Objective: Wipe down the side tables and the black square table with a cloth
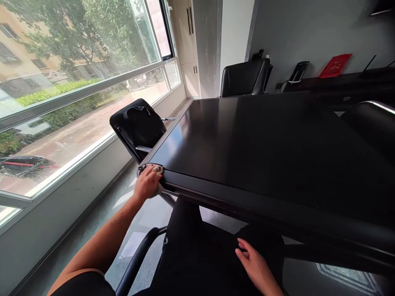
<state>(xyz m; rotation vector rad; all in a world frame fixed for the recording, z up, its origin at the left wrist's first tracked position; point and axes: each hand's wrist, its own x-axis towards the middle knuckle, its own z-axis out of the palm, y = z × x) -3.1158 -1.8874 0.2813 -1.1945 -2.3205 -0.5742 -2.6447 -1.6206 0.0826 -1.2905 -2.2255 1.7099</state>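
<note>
My left hand (148,182) is stretched out to the near left corner of a large dark table (262,139). Its fingers press down on a small cloth (151,167) that wraps over that corner. My right hand (254,265) rests low on my dark-clothed lap, under the table's front edge, its fingers loosely curled and nothing visible in it.
A black office chair (137,125) with a dark bag on it stands at the table's left side by the big window (77,82). Another black chair (245,77) is at the far end. A chair armrest (138,259) curves beside my left leg. A phone (298,72) and a red card (335,65) sit on a dark shelf.
</note>
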